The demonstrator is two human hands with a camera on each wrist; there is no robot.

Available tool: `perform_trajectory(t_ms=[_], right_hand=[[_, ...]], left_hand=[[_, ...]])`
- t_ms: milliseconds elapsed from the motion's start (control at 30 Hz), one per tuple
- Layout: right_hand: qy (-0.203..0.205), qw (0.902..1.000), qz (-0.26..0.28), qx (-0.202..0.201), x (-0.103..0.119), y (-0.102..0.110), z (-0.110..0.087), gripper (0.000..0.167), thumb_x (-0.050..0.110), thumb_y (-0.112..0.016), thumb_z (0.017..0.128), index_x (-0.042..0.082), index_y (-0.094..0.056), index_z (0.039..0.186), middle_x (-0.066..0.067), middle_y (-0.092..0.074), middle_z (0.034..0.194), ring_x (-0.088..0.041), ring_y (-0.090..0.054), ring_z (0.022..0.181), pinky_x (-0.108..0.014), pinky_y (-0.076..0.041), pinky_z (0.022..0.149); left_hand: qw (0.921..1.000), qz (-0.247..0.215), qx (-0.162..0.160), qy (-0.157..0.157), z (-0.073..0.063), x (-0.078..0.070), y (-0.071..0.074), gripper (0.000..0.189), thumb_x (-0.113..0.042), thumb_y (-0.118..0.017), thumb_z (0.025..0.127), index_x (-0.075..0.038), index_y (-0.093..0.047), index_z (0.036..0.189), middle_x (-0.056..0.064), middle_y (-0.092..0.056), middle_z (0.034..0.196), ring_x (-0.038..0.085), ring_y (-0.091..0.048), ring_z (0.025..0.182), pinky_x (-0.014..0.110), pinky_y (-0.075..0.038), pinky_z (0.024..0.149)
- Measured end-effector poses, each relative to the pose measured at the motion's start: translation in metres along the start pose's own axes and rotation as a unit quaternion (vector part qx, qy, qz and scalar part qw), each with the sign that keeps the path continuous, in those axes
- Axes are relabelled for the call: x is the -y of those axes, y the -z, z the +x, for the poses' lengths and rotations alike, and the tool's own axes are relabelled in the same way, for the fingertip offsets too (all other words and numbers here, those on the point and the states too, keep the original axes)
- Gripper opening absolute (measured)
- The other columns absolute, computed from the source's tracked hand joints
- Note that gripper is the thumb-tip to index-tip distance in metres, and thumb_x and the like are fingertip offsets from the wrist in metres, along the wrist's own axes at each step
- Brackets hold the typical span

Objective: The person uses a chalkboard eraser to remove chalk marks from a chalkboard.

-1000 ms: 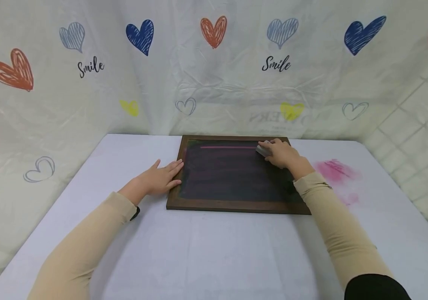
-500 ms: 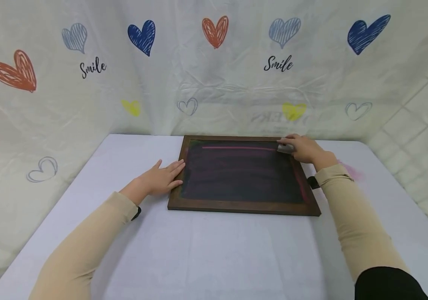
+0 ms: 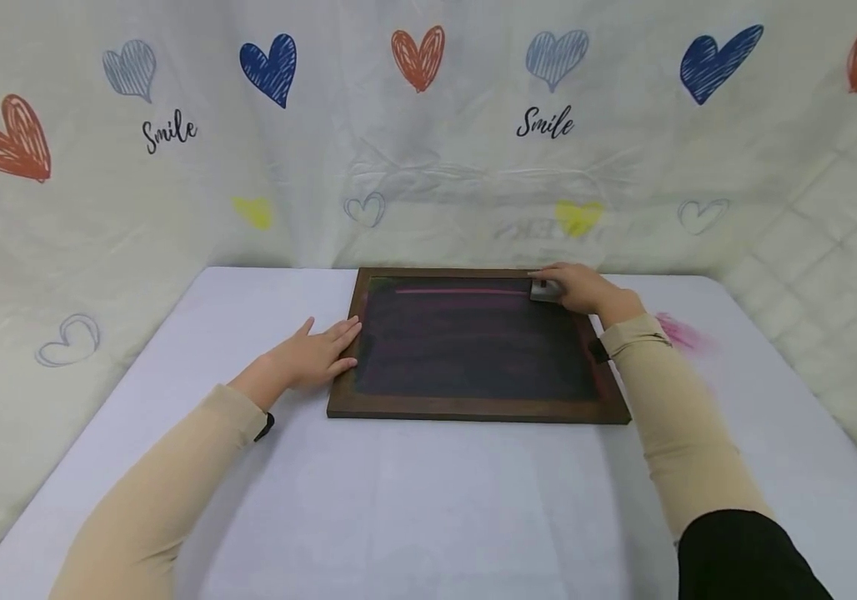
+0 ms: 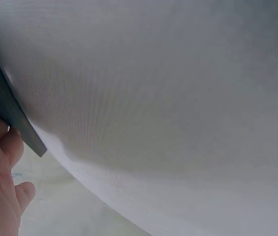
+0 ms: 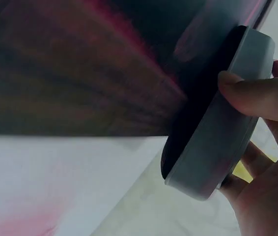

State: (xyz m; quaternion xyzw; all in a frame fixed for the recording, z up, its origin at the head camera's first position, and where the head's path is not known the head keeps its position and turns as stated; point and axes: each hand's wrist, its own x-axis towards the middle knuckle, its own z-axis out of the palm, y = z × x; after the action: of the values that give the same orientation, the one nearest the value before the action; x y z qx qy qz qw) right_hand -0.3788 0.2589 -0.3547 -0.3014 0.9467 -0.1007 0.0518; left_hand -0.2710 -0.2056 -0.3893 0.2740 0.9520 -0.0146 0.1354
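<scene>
Near the far edge of the tabletop [image 3: 428,500], a chalkboard [image 3: 473,354] has the left hand [image 3: 310,357] straight-fingered on its left frame [image 3: 342,387] and the right hand [image 3: 588,290] gripping an eraser [image 5: 217,135] near its far right corner, where hard rubbing could shift it.

A board [image 3: 466,350] lies at the far side of a bench [image 3: 428,508], a sheet [image 3: 458,175] behind it. The left hand [image 3: 313,354] rests on the board's left edge. Near the board's far right corner, the right hand [image 3: 589,290] holds an eraser [image 3: 546,292] on it. Left of the eraser runs a line [image 3: 458,292]; right of the board, a smudge [image 3: 684,332] marks the bench.
</scene>
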Motion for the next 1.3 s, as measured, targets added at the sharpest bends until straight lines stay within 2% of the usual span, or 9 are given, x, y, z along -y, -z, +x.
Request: perform_trajectory(t_ms=[133, 233, 367, 533, 633, 833, 1033, 1167, 1300], right_hand=[[-0.004, 0.9997, 0.019, 0.015, 0.007, -0.001, 0.010, 0.069, -0.021, -0.054, 0.088, -0.005, -0.041, 0.154, -0.034, -0.040, 0.151, -0.053, -0.042, 0.135, -0.059, -0.044, 0.098], [-0.001, 0.9997, 0.018, 0.019, 0.013, -0.002, 0.013, 0.066, -0.018, -0.056, 0.091, -0.006, -0.040, 0.153, -0.035, -0.037, 0.153, -0.054, -0.040, 0.136, -0.060, -0.044, 0.101], [0.019, 0.9996, 0.016, 0.016, 0.019, -0.004, 0.017, 0.063, -0.018, -0.055, 0.092, -0.008, -0.039, 0.153, -0.036, -0.036, 0.153, -0.053, -0.042, 0.134, -0.053, -0.045, 0.091], [0.024, 0.9993, 0.021, 0.021, 0.027, -0.007, 0.025, 0.064, -0.017, -0.054, 0.093, -0.008, -0.037, 0.154, -0.035, -0.033, 0.155, -0.048, -0.050, 0.123, -0.046, -0.038, 0.078], [0.028, 0.9990, 0.025, 0.022, 0.034, -0.011, 0.033, 0.065, -0.017, -0.053, 0.094, -0.007, -0.036, 0.155, -0.035, -0.032, 0.156, -0.048, -0.049, 0.125, -0.048, -0.040, 0.080], [0.047, 0.9987, 0.019, 0.007, 0.046, -0.019, 0.049, 0.064, -0.017, -0.054, 0.093, -0.006, -0.038, 0.154, -0.034, -0.035, 0.156, -0.051, -0.045, 0.133, -0.054, -0.045, 0.095], [0.034, 0.9993, 0.013, 0.005, 0.061, -0.026, 0.063, 0.065, -0.015, -0.054, 0.096, -0.002, -0.037, 0.157, -0.030, -0.032, 0.159, -0.047, -0.050, 0.126, -0.050, -0.041, 0.087], [0.032, 0.9995, -0.005, -0.002, 0.074, -0.029, 0.068, 0.064, -0.013, -0.056, 0.096, 0.000, -0.039, 0.157, -0.027, -0.033, 0.160, -0.046, -0.054, 0.113, -0.050, -0.043, 0.085], [0.018, 0.9996, -0.023, 0.002, 0.086, -0.032, 0.074, 0.064, -0.010, -0.055, 0.099, 0.004, -0.037, 0.159, -0.023, -0.032, 0.162, -0.047, -0.053, 0.115, -0.053, -0.044, 0.091]], left_hand=[[1.0000, -0.003, -0.005, 0.001, -0.002, 0.001, -0.001, 0.072, -0.043, -0.039, 0.111, -0.002, -0.013, 0.164, 0.015, -0.013, 0.170, 0.030, -0.021, 0.154, 0.065, -0.004, 0.120], [1.0000, -0.003, -0.009, -0.002, -0.002, 0.001, -0.001, 0.072, -0.043, -0.040, 0.111, -0.001, -0.014, 0.164, 0.016, -0.014, 0.170, 0.030, -0.022, 0.154, 0.065, -0.004, 0.120], [0.9999, -0.003, -0.009, -0.004, -0.003, -0.001, 0.000, 0.072, -0.042, -0.040, 0.111, 0.000, -0.014, 0.164, 0.016, -0.014, 0.170, 0.030, -0.023, 0.154, 0.066, -0.005, 0.120], [0.9999, -0.006, -0.009, -0.004, -0.002, -0.001, 0.001, 0.072, -0.042, -0.040, 0.111, -0.001, -0.014, 0.164, 0.016, -0.014, 0.170, 0.030, -0.022, 0.154, 0.065, -0.005, 0.120], [1.0000, -0.006, -0.006, -0.003, -0.001, -0.001, 0.001, 0.073, -0.043, -0.040, 0.111, -0.001, -0.013, 0.164, 0.016, -0.013, 0.170, 0.030, -0.021, 0.154, 0.065, -0.004, 0.120], [1.0000, -0.002, -0.004, -0.001, 0.000, 0.001, -0.001, 0.073, -0.044, -0.039, 0.111, -0.002, -0.012, 0.164, 0.015, -0.012, 0.170, 0.029, -0.021, 0.154, 0.065, -0.004, 0.120], [1.0000, 0.000, -0.005, 0.002, 0.000, 0.001, -0.001, 0.073, -0.044, -0.039, 0.111, -0.002, -0.013, 0.164, 0.015, -0.012, 0.170, 0.029, -0.021, 0.154, 0.065, -0.004, 0.120], [1.0000, -0.004, -0.001, 0.001, 0.000, 0.001, 0.000, 0.073, -0.043, -0.039, 0.111, -0.002, -0.012, 0.164, 0.015, -0.012, 0.170, 0.029, -0.021, 0.154, 0.065, -0.004, 0.120], [1.0000, -0.004, 0.003, 0.002, 0.001, 0.000, 0.000, 0.073, -0.043, -0.038, 0.111, -0.002, -0.010, 0.164, 0.015, -0.011, 0.170, 0.029, -0.020, 0.154, 0.065, -0.003, 0.120]])
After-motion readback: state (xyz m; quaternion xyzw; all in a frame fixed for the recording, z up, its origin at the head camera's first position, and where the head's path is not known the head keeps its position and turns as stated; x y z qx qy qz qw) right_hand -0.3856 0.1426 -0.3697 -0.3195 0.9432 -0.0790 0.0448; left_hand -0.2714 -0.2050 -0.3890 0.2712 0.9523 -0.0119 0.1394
